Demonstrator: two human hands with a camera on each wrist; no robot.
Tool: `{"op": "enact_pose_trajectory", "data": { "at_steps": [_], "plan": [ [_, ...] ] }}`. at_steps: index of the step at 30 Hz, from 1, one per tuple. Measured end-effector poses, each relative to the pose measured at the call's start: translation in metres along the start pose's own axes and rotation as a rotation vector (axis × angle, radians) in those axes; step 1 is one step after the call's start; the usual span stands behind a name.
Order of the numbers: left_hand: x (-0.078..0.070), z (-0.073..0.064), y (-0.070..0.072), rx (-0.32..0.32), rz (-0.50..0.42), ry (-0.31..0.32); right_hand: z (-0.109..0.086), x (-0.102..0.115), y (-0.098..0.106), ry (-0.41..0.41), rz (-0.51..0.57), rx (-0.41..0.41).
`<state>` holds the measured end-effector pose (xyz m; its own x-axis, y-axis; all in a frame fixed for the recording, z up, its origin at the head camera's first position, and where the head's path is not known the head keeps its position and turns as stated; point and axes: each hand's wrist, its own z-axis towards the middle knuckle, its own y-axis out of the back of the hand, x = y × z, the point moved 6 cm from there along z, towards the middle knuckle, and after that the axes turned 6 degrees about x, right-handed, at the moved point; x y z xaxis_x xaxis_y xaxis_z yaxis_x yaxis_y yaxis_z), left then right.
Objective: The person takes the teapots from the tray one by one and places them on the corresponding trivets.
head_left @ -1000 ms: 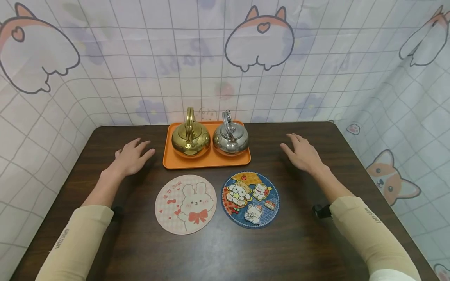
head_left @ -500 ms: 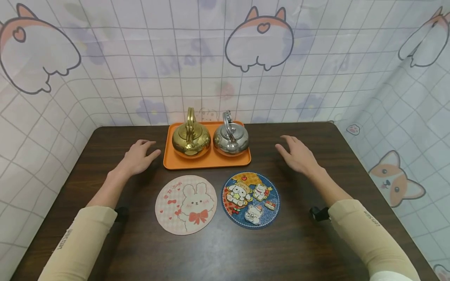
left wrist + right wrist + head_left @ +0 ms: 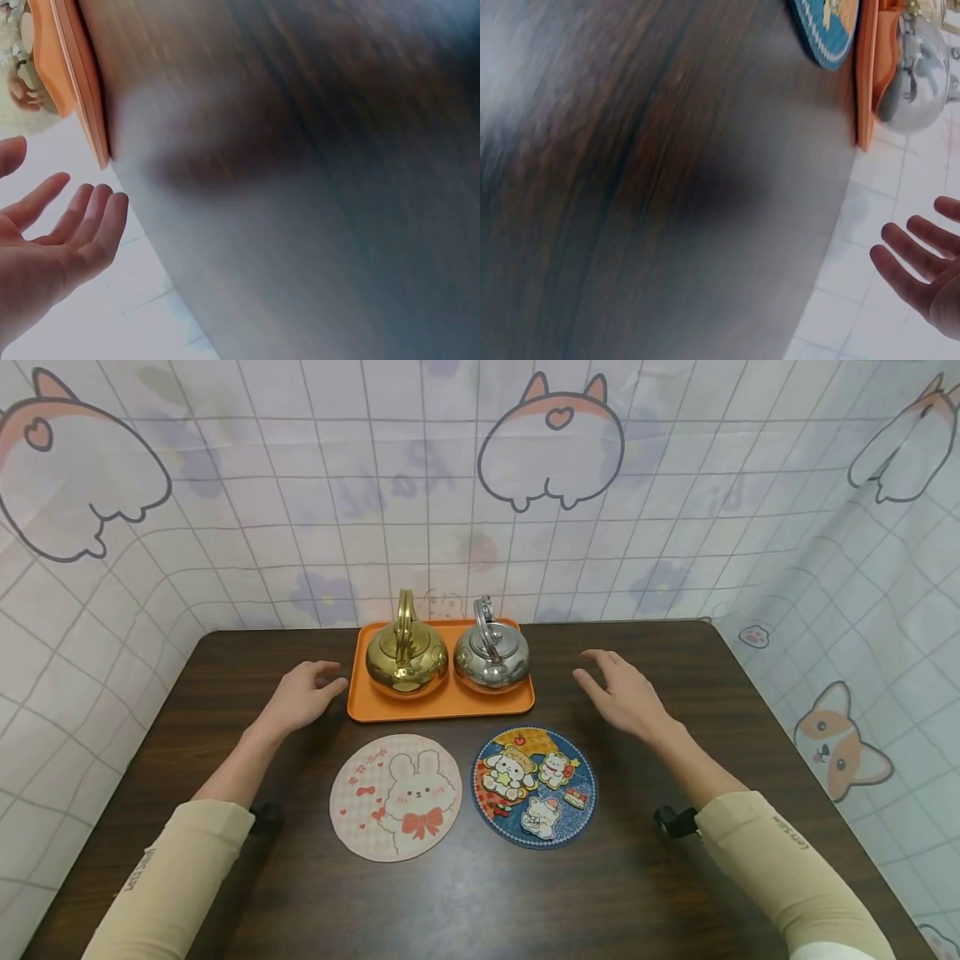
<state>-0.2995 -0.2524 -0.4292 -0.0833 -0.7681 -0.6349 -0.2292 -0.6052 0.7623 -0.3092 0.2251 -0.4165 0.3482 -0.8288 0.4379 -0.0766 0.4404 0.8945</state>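
Two teapots stand on an orange tray [image 3: 442, 712] at the back of the table, a gold teapot [image 3: 407, 662] on the left and a silver teapot [image 3: 492, 660] on the right. Both have tall arched handles. My left hand [image 3: 302, 695] hovers just left of the tray, thumb near its edge, fingers loosely bent and holding nothing. To the right of the tray hangs my right hand [image 3: 621, 695], fingers spread and relaxed, apart from the silver teapot. The left wrist view shows the left hand [image 3: 67, 232] beside the tray's rim; the right wrist view shows the right hand [image 3: 930, 262] with fingers extended.
In front of the tray lie a round pink rabbit mat [image 3: 396, 797] and a round blue mat [image 3: 535, 787] with cartoon figures. The dark wooden table [image 3: 465, 910] backs onto a white gridded cloth [image 3: 450, 527] with corgi prints, which also hangs along both sides.
Both hands have moved inward toward the tray, the left one to the right and the right one to the left. The teapots, tray and mats have stayed in place.
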Motion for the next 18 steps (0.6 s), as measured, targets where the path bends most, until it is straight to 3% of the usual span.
{"op": "enact_pose_trajectory", "data": {
  "at_steps": [8,18],
  "plan": [
    [0.002,0.004,-0.007,0.036,-0.147,0.084,0.000,0.023,0.000,0.087,0.055,-0.049],
    [0.002,0.009,-0.014,0.079,-0.303,0.112,0.000,0.056,-0.003,0.216,0.109,-0.104]
  ]
}}
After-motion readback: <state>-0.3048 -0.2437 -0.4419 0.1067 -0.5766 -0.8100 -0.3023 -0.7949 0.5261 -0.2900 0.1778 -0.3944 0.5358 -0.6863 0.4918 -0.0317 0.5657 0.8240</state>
